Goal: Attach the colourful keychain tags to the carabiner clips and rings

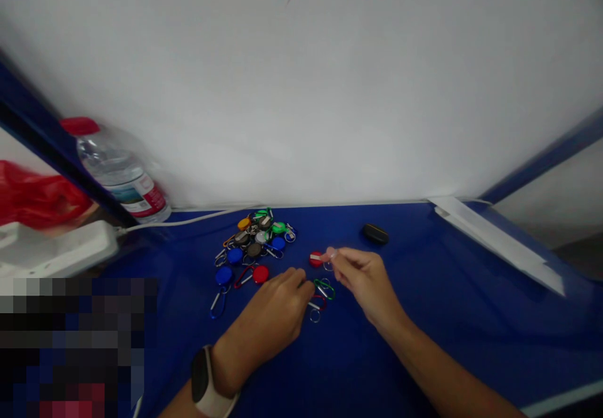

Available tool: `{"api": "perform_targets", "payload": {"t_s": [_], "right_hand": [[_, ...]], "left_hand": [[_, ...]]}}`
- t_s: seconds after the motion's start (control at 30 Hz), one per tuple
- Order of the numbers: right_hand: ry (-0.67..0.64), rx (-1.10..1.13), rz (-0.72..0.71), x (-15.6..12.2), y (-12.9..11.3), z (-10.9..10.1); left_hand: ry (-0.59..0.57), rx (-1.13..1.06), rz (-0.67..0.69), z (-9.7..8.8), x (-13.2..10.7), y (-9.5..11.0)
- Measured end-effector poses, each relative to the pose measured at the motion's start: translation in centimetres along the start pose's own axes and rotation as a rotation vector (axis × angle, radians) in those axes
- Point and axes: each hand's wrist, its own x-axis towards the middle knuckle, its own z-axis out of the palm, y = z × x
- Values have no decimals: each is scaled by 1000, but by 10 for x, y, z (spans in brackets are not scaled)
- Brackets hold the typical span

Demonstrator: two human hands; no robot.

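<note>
The right hand (362,280) pinches a red disc key tag (316,259) at its ring; the curled left hand (280,299), gripping nothing I can confirm, sits just beside a green carabiner (324,289).

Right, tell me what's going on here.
A person's right hand is pinched close beside a red key tag, though whether it grips the tag is hard to tell. The left hand, with a watch on its wrist, sits next to a green carabiner. A heap of coloured key tags lies on the blue table, near a black case.
</note>
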Motion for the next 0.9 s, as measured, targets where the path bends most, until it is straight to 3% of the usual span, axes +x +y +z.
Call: {"api": "perform_targets", "payload": {"t_s": [0.17, 0.33, 0.53, 0.7, 0.8, 0.9], "right_hand": [[-172, -358, -195, 3, 1, -10], [-327, -415, -132, 4, -3, -19], [-271, -387, -192, 4, -7, -20], [-254, -414, -248, 0, -4, -11], [-270, -431, -272, -2, -1, -5], [-269, -425, -291, -3, 3, -1]], "left_hand": [[61, -81, -25, -2, -3, -4], [174, -249, -19, -9, -7, -10], [432, 56, -213, -8, -3, -38], [370, 217, -305, -6, -4, -52], [327, 175, -315, -6, -4, -52], [354, 37, -288, -8, -3, -51]]}}
